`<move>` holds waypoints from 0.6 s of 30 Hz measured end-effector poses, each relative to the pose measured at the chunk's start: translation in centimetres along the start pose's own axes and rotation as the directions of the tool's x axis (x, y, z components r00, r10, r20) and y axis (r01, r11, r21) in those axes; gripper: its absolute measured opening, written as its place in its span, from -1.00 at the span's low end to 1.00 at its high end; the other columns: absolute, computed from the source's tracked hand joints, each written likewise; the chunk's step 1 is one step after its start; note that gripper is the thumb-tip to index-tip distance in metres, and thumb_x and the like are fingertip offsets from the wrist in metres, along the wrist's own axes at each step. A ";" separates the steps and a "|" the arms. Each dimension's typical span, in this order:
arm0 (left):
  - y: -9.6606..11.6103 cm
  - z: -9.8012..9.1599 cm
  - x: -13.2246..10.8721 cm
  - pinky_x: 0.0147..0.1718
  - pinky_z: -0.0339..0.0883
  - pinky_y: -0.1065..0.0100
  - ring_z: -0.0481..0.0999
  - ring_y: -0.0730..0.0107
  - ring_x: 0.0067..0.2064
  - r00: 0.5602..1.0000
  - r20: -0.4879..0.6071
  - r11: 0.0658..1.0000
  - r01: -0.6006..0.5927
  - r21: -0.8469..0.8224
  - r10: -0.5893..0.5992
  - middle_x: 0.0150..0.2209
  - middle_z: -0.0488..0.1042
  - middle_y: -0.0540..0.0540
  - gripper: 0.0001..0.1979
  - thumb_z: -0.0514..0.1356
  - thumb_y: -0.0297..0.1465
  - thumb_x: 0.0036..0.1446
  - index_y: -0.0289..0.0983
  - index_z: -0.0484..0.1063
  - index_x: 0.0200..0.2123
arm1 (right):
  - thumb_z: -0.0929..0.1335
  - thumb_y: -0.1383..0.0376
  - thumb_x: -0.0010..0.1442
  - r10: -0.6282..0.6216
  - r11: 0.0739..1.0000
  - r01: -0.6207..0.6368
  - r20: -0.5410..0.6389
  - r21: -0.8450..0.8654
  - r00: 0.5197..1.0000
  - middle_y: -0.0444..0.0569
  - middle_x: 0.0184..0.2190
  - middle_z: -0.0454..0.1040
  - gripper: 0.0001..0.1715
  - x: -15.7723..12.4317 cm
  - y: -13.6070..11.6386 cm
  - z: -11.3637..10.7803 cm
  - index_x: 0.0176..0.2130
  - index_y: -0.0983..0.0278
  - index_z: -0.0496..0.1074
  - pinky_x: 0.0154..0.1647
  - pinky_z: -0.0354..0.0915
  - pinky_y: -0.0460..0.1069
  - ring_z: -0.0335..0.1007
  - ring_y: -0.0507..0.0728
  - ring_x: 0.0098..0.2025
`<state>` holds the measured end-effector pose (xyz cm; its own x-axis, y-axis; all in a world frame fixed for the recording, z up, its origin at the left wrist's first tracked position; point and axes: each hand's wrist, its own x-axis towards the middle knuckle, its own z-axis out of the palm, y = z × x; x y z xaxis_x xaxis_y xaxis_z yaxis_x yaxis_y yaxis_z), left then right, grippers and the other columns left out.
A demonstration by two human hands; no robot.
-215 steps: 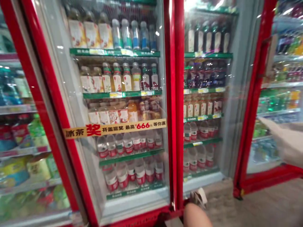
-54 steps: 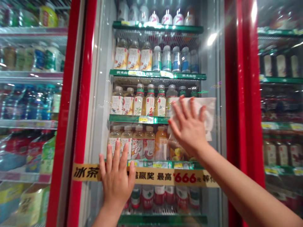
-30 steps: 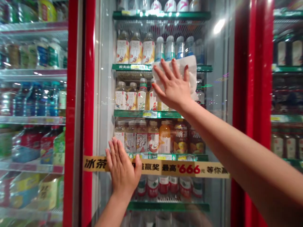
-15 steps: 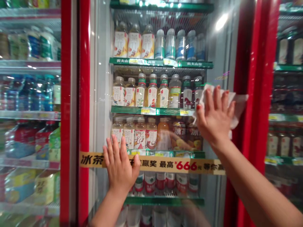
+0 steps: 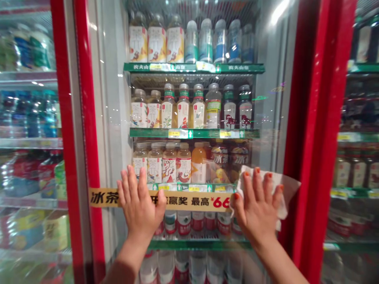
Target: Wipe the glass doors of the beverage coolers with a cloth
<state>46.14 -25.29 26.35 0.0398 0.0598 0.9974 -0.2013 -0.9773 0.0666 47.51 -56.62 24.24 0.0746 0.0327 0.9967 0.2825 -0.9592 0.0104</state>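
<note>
My left hand (image 5: 140,205) lies flat on the glass door (image 5: 118,118) of a drinks fridge, its fingers stretched out and holding nothing. It covers part of a yellow printed strip (image 5: 177,201) that runs across the glass. On the right side of the door, my right hand (image 5: 257,205) holds a thin white cloth (image 5: 286,193) under its palm and spread fingers, pressed against the glass. This hand and the cloth hide the right end of the strip. Part of the cloth sticks out to the right of the fingers.
Behind the glass, several bottles (image 5: 183,108) stand in rows on shelves with green edges (image 5: 195,133). Red door frames (image 5: 319,138) border the door on both sides. More drinks shelves appear at the left (image 5: 29,144) and right edges.
My right hand has moved down the glass with the cloth, from beside the middle bottle row to the strip's level. My left hand stays on the strip. The view has shifted slightly.
</note>
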 end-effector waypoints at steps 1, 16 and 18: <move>0.0 0.0 0.0 0.60 -0.26 -0.22 -0.23 -0.09 0.66 1.000 0.000 1.000 0.001 -0.002 -0.001 0.66 -0.25 -0.23 -0.14 0.14 -0.22 0.41 -0.21 -0.19 0.62 | 0.28 0.03 0.49 -0.058 0.998 0.057 0.014 0.021 0.998 -0.10 0.60 -0.05 -0.14 -1.2 -1.1 0.2 0.59 0.07 -0.06 0.66 -0.36 0.40 -0.32 0.32 0.67; -0.2 -0.1 -0.1 0.60 -0.23 -0.20 -0.18 -0.07 0.66 1.000 -0.004 1.000 0.009 -0.002 -0.009 0.65 -0.19 -0.24 -0.15 0.16 -0.22 0.41 -0.21 -0.14 0.61 | 0.31 0.06 0.34 -0.380 0.925 0.381 0.073 0.000 0.922 -0.26 0.47 0.30 -0.26 -3.3 -6.0 1.2 0.46 -0.08 0.32 0.67 -0.38 0.46 -0.32 0.35 0.67; -0.2 -0.1 -0.1 0.61 -0.24 -0.16 -0.18 -0.05 0.66 1.000 -0.007 1.000 0.003 -0.001 -0.003 0.65 -0.19 -0.25 -0.15 0.16 -0.22 0.41 -0.23 -0.13 0.61 | 0.33 0.07 0.31 -0.588 0.809 0.588 0.097 0.032 0.803 -0.45 0.45 0.29 -0.35 -6.9 -5.3 0.7 0.35 -0.19 0.45 0.69 -0.44 0.36 -0.34 0.30 0.67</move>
<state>46.07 -25.09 26.25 0.0339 0.0638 0.9974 -0.2023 -0.9769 0.0694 46.17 -51.52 17.30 -0.0134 0.6172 0.7867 0.3032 -0.7472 0.5914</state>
